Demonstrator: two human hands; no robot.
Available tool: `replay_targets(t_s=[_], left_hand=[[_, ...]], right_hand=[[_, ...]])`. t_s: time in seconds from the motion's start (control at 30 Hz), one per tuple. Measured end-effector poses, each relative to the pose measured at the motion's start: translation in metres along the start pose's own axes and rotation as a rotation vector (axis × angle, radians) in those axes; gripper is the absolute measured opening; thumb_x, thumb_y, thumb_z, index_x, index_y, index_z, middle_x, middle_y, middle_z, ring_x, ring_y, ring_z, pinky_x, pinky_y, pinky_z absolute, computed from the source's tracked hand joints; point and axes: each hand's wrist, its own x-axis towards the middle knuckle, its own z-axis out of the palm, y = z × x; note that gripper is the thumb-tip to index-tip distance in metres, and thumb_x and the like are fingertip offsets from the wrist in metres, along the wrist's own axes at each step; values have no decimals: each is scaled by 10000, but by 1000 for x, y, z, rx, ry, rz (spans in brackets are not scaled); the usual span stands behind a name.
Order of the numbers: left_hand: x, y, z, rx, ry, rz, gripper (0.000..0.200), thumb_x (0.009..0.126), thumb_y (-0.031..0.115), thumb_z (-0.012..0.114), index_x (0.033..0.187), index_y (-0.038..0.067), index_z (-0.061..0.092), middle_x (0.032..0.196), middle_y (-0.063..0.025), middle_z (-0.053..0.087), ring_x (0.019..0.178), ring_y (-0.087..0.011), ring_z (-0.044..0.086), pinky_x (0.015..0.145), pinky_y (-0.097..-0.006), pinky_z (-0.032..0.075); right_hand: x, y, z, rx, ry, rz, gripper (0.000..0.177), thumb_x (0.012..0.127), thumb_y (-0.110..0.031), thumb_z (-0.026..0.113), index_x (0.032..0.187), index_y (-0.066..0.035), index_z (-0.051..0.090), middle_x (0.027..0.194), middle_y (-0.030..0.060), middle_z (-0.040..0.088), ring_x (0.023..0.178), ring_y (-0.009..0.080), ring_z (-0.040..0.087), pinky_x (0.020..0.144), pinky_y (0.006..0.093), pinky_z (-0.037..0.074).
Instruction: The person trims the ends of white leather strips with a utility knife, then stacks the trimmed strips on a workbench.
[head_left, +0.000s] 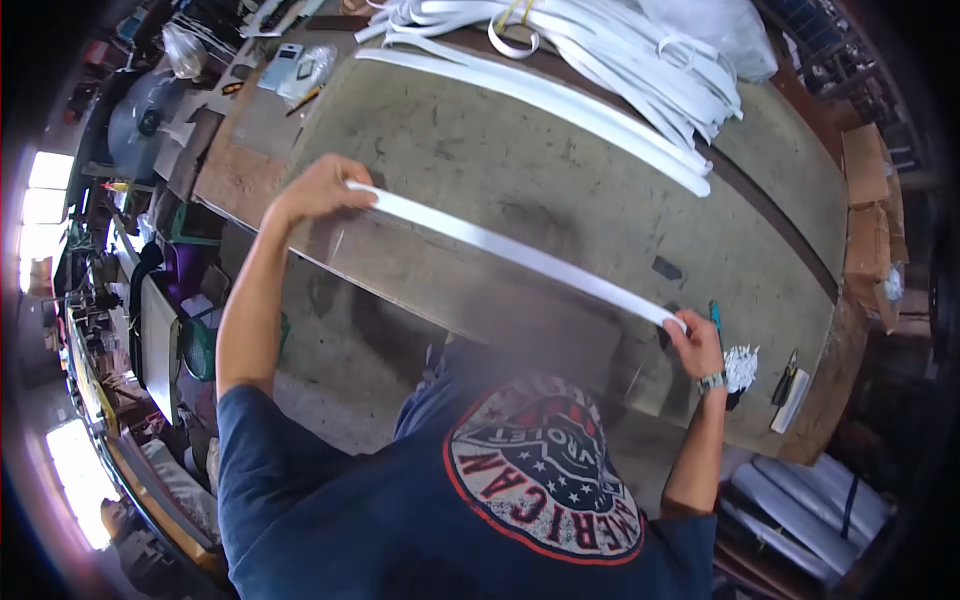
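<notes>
A long white flat strip (520,256) stretches between my two hands above the worktable (450,130). My left hand (325,188) pinches one end of it, thumb and fingers closed. At the other end my right hand (697,345) grips the strip, a watch on the wrist. Farther back on the table lie several loose white strips (560,100), side by side. Behind them is a large bundle of white strips (610,50), bound with a yellow tie. Close to my right hand is a heap of small white pieces (741,366).
Pliers (786,380) and a white bar-shaped object (791,400) lie near the table's right edge. A teal-handled tool (715,315) is beside my right hand. Cardboard boxes (868,220) stand to the right. A fan (145,125) is at the left, and wrapped rolls (810,510) lie below right.
</notes>
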Motion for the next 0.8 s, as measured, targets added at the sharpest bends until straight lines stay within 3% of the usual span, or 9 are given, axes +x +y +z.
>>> replay_targets(t_s=[0.1,0.2,0.37,0.43,0.53,0.57,0.63,0.7,0.8], left_hand=[[36,-63,-32,123,67,-62,257,907,266,840,933,17,782,792,-18,718,780,-112,649,706,-324,520],[76,-138,-54,266,141,62,282,897,286,816,892,10,760,753,-38,692,736,-141,632,689,-362,502],[99,-198,-72,216,202,-24,325,891,310,830,836,12,714,700,-55,657,700,-166,604,678,-382,467],[99,-201,-75,277,199,-107,342,891,290,856,1032,-2,749,920,-111,745,880,-204,687,811,-380,533],[87,-190,-51,324,601,95,517,884,265,875,1294,-3,710,1257,-182,734,1161,-285,698,1019,-420,539],[85,-192,-51,324,526,-18,672,887,240,875,1466,11,621,1469,-218,637,1348,-360,624,1143,-463,491],[90,-245,-31,165,668,119,603,919,250,842,1438,15,644,1426,-225,660,1329,-374,627,1143,-480,481],[62,-178,-13,658,761,33,497,982,272,767,1402,31,655,1446,-214,650,1356,-405,592,1155,-510,456],[49,-145,26,658,855,120,491,1012,270,717,1455,69,650,1534,-230,584,1454,-422,505,1215,-549,386]], right_hand=[[32,25,21,-132,-12,86,360,990,-410,761,974,-51,733,703,219,643,605,370,602,587,461,465],[51,19,29,-164,61,90,362,971,-411,771,952,-51,732,782,249,689,726,451,683,657,499,525],[49,18,28,-261,173,292,444,906,-461,847,931,-38,715,762,217,715,720,435,696,660,503,538],[45,9,29,-257,207,368,462,861,-451,893,1009,-50,718,846,195,736,796,411,702,727,505,549],[35,25,45,-398,500,125,503,833,-416,916,1112,-53,705,980,185,718,929,399,685,819,501,541],[31,31,50,-394,525,150,561,824,-389,922,1191,-42,677,1077,174,681,1031,395,653,890,502,521],[24,38,58,-453,611,37,503,869,-329,881,1221,-35,673,1094,196,692,1049,416,651,904,525,512],[18,40,60,-490,578,29,395,920,-227,794,1245,-34,680,1116,205,696,1047,432,647,908,535,510],[11,29,73,-519,620,-48,385,994,-143,711,1359,-28,677,1277,182,699,1171,405,648,1019,535,488]])
